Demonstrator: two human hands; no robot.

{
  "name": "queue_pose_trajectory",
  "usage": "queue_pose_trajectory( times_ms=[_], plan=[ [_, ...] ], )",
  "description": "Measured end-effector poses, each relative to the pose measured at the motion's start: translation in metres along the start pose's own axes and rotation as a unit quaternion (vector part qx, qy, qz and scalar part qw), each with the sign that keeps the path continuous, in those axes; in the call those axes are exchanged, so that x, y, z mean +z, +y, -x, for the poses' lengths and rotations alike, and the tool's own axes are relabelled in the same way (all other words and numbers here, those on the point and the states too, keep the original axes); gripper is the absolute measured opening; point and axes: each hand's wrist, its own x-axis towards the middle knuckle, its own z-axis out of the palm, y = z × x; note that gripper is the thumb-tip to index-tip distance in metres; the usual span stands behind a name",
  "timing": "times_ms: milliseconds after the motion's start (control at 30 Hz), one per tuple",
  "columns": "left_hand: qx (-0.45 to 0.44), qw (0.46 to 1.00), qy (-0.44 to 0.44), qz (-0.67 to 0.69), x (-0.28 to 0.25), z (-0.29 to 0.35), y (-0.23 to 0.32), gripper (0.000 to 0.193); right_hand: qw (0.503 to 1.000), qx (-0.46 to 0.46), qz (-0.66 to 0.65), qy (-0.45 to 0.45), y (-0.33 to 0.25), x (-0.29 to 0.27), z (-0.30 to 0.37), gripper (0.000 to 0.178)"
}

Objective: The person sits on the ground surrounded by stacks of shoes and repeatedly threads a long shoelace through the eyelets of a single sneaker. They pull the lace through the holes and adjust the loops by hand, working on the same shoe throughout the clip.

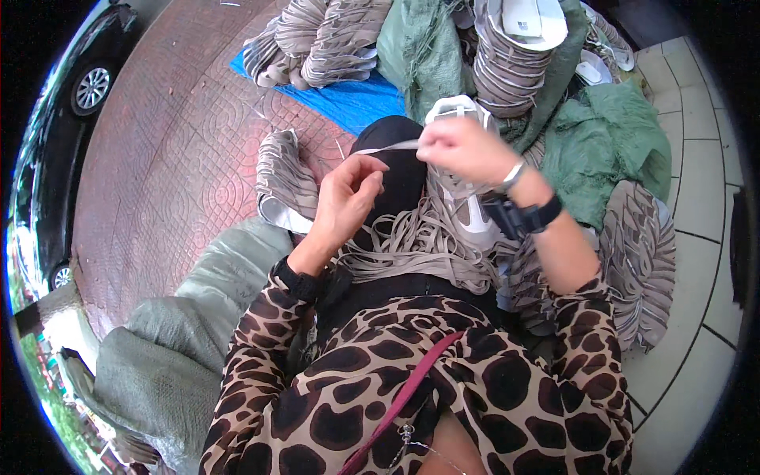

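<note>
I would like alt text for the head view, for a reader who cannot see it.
A person's right hand holds a pale flat lace above a dark-clad knee, the left hand close beside it. A tangled heap of similar laces lies in the lap. Stacks of grey-brown shoe parts and green sacks lie around.

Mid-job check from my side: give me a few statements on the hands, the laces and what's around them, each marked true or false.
1. The right hand grips a pale lace. True.
2. The tangled laces lie on the tiled floor. False: they lie over the person's lap.
3. The right wrist is bare. False: it wears a black strap and a pale band.
4. The blue sheet lies beyond the left hand. True.
</note>
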Motion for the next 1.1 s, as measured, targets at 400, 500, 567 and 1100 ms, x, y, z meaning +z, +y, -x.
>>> queue_pose_trajectory(
  times_ms=[400,500,567,1100],
  plan=[
    [0.231,0.859,-0.427,-0.164,0.045,-0.116,0.038,0.027,0.915,-0.136,-0.29,0.244,-0.085,-0.145,0.167,0.064],
    [0.168,0.827,-0.497,-0.204,0.054,-0.129,0.05,0.022,0.933,-0.172,-0.282,0.145,-0.091,-0.169,0.203,0.062],
    [0.122,0.824,-0.518,-0.193,0.063,-0.128,0.063,0.017,0.925,-0.15,-0.28,0.207,-0.085,-0.173,0.229,0.059],
    [0.05,0.846,-0.49,-0.206,0.049,-0.072,0.19,0.02,0.905,0.008,-0.422,-0.053,-0.021,-0.054,0.099,0.052]
  ],
)
